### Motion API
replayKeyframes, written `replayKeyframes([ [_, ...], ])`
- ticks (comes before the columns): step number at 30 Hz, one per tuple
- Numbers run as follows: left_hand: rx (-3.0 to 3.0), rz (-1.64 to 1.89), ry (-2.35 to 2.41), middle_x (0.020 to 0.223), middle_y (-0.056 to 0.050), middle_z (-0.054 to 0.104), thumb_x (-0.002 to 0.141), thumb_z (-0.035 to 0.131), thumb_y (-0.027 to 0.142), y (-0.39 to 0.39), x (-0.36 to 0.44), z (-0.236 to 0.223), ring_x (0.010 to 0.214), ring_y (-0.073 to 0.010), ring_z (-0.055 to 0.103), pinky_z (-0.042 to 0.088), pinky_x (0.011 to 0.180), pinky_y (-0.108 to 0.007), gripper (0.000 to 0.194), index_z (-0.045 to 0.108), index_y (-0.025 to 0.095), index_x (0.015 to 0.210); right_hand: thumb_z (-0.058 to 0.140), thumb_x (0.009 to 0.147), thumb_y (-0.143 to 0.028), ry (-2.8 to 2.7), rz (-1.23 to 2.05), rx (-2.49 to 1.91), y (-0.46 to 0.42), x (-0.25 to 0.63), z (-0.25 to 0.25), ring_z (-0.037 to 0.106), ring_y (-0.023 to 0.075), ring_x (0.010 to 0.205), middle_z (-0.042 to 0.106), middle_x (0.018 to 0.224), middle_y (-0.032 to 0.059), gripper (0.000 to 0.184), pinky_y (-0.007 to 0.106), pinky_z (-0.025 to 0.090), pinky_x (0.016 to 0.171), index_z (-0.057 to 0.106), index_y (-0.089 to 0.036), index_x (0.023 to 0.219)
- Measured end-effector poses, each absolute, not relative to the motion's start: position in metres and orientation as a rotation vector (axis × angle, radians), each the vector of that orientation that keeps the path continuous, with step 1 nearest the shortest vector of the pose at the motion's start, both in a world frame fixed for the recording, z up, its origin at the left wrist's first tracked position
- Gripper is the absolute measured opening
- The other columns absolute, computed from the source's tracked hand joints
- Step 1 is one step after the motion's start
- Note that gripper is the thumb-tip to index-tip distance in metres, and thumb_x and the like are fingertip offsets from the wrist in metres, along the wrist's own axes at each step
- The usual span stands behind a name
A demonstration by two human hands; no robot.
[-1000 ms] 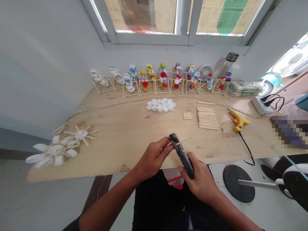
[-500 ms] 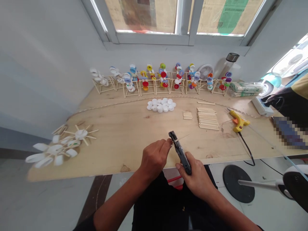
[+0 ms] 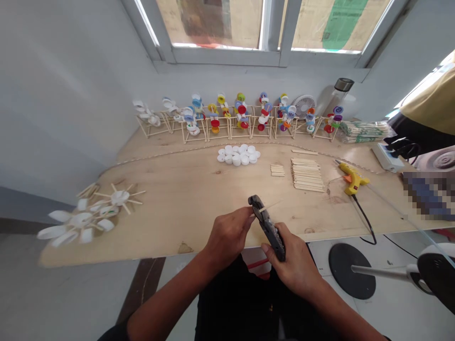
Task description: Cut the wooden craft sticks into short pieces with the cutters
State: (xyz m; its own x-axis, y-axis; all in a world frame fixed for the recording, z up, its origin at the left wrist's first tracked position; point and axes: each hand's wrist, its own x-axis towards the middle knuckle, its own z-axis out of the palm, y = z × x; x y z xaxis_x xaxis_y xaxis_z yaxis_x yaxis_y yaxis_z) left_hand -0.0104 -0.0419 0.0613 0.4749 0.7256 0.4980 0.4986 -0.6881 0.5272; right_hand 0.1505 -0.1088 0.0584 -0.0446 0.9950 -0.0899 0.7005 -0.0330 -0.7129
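My right hand (image 3: 293, 258) is closed round the handles of a dark hand cutter (image 3: 267, 227), its head pointing up and left over the table's front edge. A thin wooden stick (image 3: 272, 205) crosses the cutter's jaws. Its near end is pinched in the fingers of my left hand (image 3: 229, 232), just left of the tool. Beyond my hands lie a stack of wooden sticks (image 3: 307, 175), a small group of short stick pieces (image 3: 277, 170) and a cluster of white bottle caps (image 3: 238, 155).
Several stick frames with coloured caps (image 3: 241, 118) line the wall. At left lie white cap wheels (image 3: 81, 220). A yellow glue gun (image 3: 352, 177), a power strip (image 3: 387, 157) and bagged sticks (image 3: 366, 131) are at right. A person (image 3: 426, 113) stands beyond the table's right end.
The cutter has turned slightly in my right hand, and both hands have shifted a little. The person at the right has moved further into view, and a pale pink object now shows there.
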Motion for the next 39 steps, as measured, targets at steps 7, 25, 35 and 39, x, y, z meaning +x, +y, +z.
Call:
replayKeyframes([
  [7, 1.968, 0.741, 0.866, 0.059, 0.004, 0.043, 0.089, 0.037, 0.027, -0.034, -0.017, 0.079, 0.051, -0.0067, 0.039, 0.032, 0.049, -0.018, 0.023, 0.048, 0.016, 0.072, 0.048, 0.08, -0.027, -1.804, 0.795, -1.75, -0.11, 0.151, 0.058, 0.052, 0.0159, 0.057, 0.055, 0.066, -0.0018, 0.009, 0.024, 0.034, 0.054, 0.045, -0.021, 0.086],
  [25, 2.32, 0.91, 1.052, 0.058, 0.002, 0.051, 0.091, 0.033, 0.023, -0.038, -0.012, 0.063, 0.048, -0.0088, 0.046, 0.034, 0.048, -0.019, 0.023, 0.053, 0.016, 0.082, 0.05, 0.078, -0.026, -1.778, 0.876, -1.771, -0.105, 0.147, 0.056, 0.048, 0.0145, 0.057, 0.052, 0.066, -0.0025, 0.01, 0.023, 0.034, 0.054, 0.046, -0.02, 0.085],
  [35, 1.735, 0.622, 0.78, 0.061, 0.0, 0.05, 0.089, 0.037, 0.037, -0.028, -0.022, 0.078, 0.056, -0.0099, 0.045, 0.035, 0.049, -0.02, 0.032, 0.058, 0.015, 0.08, 0.048, 0.078, -0.028, -1.818, 0.834, -1.753, -0.109, 0.15, 0.056, 0.051, 0.0165, 0.057, 0.055, 0.068, -0.0005, 0.012, 0.025, 0.036, 0.055, 0.048, -0.02, 0.087],
  [39, 1.717, 0.618, 0.767, 0.061, 0.001, 0.051, 0.089, 0.038, 0.037, -0.026, -0.022, 0.079, 0.054, -0.0087, 0.044, 0.034, 0.047, -0.019, 0.032, 0.058, 0.015, 0.079, 0.047, 0.079, -0.028, -1.829, 0.793, -1.76, -0.109, 0.149, 0.055, 0.05, 0.0155, 0.054, 0.053, 0.063, -0.0016, 0.008, 0.023, 0.034, 0.051, 0.046, -0.021, 0.082],
])
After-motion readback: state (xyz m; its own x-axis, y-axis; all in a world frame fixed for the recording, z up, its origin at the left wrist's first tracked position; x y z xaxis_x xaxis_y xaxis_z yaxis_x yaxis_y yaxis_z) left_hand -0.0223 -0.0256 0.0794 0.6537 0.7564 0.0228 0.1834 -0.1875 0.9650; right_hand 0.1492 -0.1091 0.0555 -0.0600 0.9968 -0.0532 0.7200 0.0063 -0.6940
